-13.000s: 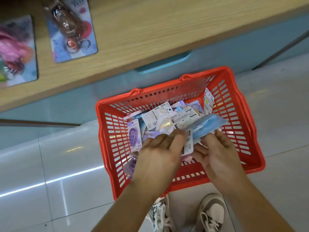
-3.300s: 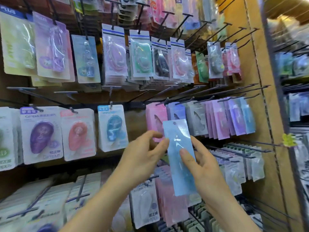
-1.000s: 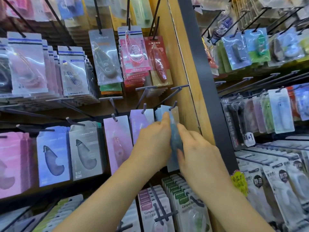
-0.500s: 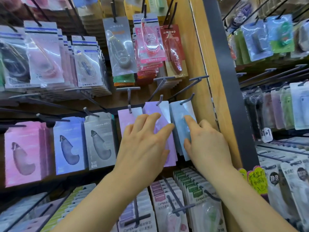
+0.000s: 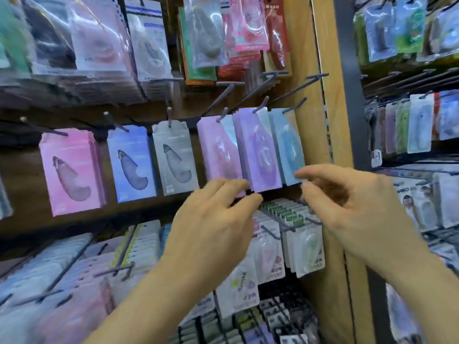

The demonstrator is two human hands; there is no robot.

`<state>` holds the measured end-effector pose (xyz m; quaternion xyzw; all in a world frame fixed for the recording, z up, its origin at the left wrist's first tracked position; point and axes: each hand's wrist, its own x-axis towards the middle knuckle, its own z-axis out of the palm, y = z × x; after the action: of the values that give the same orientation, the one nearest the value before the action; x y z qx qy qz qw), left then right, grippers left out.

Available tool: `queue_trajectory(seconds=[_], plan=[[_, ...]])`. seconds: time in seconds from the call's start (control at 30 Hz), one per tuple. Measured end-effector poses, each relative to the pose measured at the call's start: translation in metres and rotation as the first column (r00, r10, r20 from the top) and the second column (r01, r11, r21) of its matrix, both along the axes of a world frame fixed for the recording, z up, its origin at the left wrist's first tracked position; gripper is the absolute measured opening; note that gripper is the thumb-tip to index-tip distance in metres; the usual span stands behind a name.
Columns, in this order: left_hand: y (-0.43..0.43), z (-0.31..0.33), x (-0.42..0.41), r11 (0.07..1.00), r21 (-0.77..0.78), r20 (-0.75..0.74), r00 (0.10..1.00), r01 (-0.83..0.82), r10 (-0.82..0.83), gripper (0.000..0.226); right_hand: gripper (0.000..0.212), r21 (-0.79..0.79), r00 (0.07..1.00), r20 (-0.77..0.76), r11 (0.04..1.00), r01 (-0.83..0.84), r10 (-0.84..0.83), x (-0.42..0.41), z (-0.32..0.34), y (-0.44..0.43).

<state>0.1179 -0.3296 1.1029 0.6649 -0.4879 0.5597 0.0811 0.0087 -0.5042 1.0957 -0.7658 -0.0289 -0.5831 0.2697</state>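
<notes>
A light blue packet (image 5: pixel 288 147) hangs on the rightmost hook (image 5: pixel 294 105) of the middle row, beside the wooden upright. A purple packet (image 5: pixel 258 150) and a pink packet (image 5: pixel 218 150) hang to its left. My left hand (image 5: pixel 213 227) hovers just below the pink and purple packets, fingers loosely bent, holding nothing. My right hand (image 5: pixel 347 204) is below the blue packet's lower corner with relaxed curled fingers, its forefinger tip near that corner; it holds nothing.
Grey (image 5: pixel 173 157), blue (image 5: pixel 130 162) and pink (image 5: pixel 70 170) packets hang further left. Bare hooks (image 5: pixel 308 83) jut out above. More packets fill the rows above and below (image 5: pixel 305 247). A wooden upright (image 5: pixel 320 120) and a dark post (image 5: pixel 347 95) divide off the right-hand rack.
The blue packet taken from the basket now hangs on the rightmost hook. Both hands have let go and drawn back down and away from the row.
</notes>
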Motion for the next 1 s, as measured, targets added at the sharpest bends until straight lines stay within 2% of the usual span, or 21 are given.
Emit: queue_trajectory(seconds=[0.13,0.23,0.27,0.33,0.47,0.6,0.67,0.77,0.87,1.0], plan=[[0.065,-0.06,-0.024,0.984,-0.04,-0.126,0.976,0.175,-0.178,0.022,0.015,-0.066,0.972,-0.205,0.989,-0.134,0.118,-0.031,-0.027,0.056],[0.12,-0.108,-0.039,0.97,-0.024,-0.297,0.925,0.243,-0.239,0.024,0.01,-0.041,0.899,-0.398,0.976,-0.214,0.181,-0.045,-0.062,0.099],[0.139,-0.126,-0.042,0.971,-0.004,-0.368,0.903,0.238,-0.223,0.026,0.008,-0.021,0.856,-0.48,0.973,-0.231,0.193,-0.048,-0.078,0.113],[0.176,-0.166,-0.047,0.974,0.051,-0.496,0.852,0.222,-0.168,0.028,0.018,-0.027,0.745,-0.649,0.974,-0.225,0.155,-0.048,-0.116,0.14],[0.239,-0.263,-0.049,0.973,0.152,-0.696,0.718,0.171,-0.018,0.03,0.027,0.009,0.45,-0.887,0.979,-0.205,0.102,-0.035,-0.223,0.184],[0.284,-0.366,-0.053,0.96,0.234,-0.873,0.467,0.153,0.139,0.033,0.041,0.074,0.163,-0.981,0.982,-0.176,0.103,-0.033,-0.342,0.212],[0.3,-0.421,-0.056,0.957,0.259,-0.916,0.349,0.134,0.2,0.034,0.048,0.136,0.059,-0.988,0.984,-0.119,0.143,-0.038,-0.402,0.222],[0.32,-0.515,-0.066,0.944,0.315,-0.94,0.169,0.095,0.297,0.034,0.057,0.236,-0.057,-0.971,0.972,-0.016,0.234,-0.05,-0.496,0.235],[0.335,-0.62,-0.082,0.897,0.439,-0.899,0.024,0.047,0.438,0.027,0.062,0.314,-0.142,-0.936,0.947,0.069,0.321,-0.064,-0.602,0.25],[0.347,-0.78,-0.114,0.863,0.504,-0.823,-0.283,0.032,0.492,0.029,0.066,0.354,-0.231,-0.893,0.92,0.167,0.386,-0.081,-0.761,0.263]])
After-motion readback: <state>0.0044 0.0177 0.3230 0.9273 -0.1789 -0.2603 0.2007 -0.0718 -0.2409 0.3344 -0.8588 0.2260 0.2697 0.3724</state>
